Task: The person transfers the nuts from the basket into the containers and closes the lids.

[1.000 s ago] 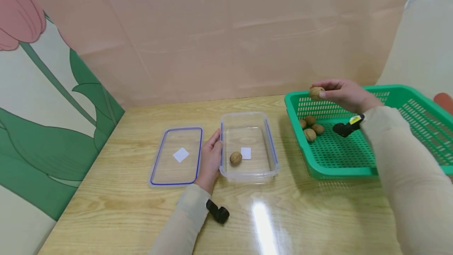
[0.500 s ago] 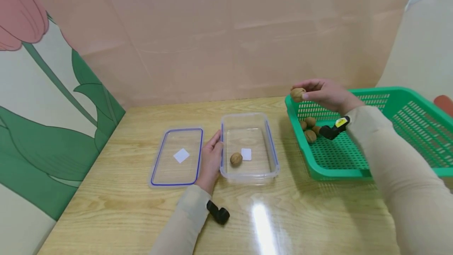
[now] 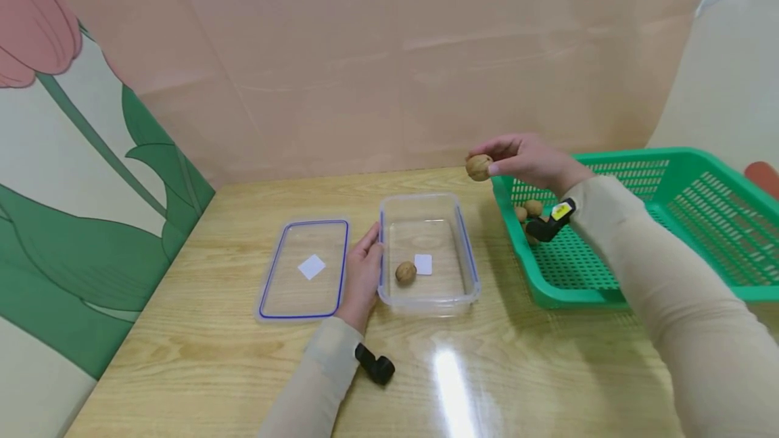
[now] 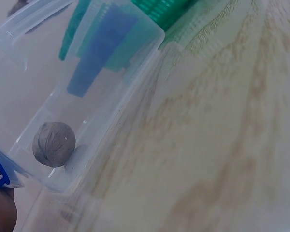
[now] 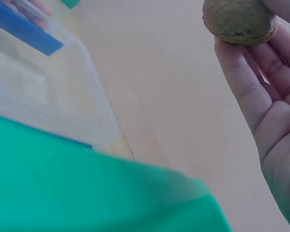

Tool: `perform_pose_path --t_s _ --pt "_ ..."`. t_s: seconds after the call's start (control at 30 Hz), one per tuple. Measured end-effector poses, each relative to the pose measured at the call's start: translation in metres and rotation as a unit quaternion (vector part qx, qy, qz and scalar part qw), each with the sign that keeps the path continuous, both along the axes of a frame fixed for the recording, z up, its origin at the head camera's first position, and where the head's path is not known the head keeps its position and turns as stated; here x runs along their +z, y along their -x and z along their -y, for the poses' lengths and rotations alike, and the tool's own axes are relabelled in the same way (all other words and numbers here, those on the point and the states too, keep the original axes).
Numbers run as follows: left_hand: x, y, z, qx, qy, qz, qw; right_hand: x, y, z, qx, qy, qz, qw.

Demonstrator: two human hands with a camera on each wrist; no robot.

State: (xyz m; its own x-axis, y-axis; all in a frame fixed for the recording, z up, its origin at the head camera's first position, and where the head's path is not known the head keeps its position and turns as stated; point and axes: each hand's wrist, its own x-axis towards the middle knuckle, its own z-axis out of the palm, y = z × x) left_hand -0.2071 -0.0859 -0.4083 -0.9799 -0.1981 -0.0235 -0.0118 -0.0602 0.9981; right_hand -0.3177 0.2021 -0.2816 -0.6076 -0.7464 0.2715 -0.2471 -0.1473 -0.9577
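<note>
My right hand [image 3: 526, 159] pinches a walnut [image 3: 478, 167] between thumb and fingertips, in the air just left of the green basket's near-left rim. Up close in the right wrist view, the held walnut [image 5: 239, 20] shows its seam. Against the left side of the clear plastic container [image 3: 429, 299] rests my left hand [image 3: 360, 279], its fingers fairly straight along the wall. One walnut [image 3: 406, 273] lies inside the container near its front left, beside a white square [image 3: 422, 264]; the left wrist view shows that walnut [image 4: 54, 144] through the wall. Several walnuts [image 3: 533, 208] lie in the basket, partly hidden by my wrist camera.
The green basket [image 3: 584, 298] stands on the right of the wooden table [image 3: 201, 357]. Left of my left hand lies a clear lid [image 3: 286, 289] with a blue seal and a white square. Behind the table hangs a pinkish sheet [image 3: 389, 66].
Holding the walnut, my right hand has moved left from above the basket to past its left rim. My left hand, the container and the lid have stayed where they were.
</note>
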Motion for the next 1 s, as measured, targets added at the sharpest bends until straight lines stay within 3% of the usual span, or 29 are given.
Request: perform_pose_path --t_s 0.27,1.0 --pt "-0.001 0.002 0.000 0.008 -0.018 0.001 0.9998 0.003 -0.001 0.023 0.018 -0.015 -0.006 1.000" --pt "-0.004 0.006 -0.002 0.005 -0.021 -0.008 0.9997 -0.015 -0.001 0.075 0.071 -0.082 0.011 0.994"
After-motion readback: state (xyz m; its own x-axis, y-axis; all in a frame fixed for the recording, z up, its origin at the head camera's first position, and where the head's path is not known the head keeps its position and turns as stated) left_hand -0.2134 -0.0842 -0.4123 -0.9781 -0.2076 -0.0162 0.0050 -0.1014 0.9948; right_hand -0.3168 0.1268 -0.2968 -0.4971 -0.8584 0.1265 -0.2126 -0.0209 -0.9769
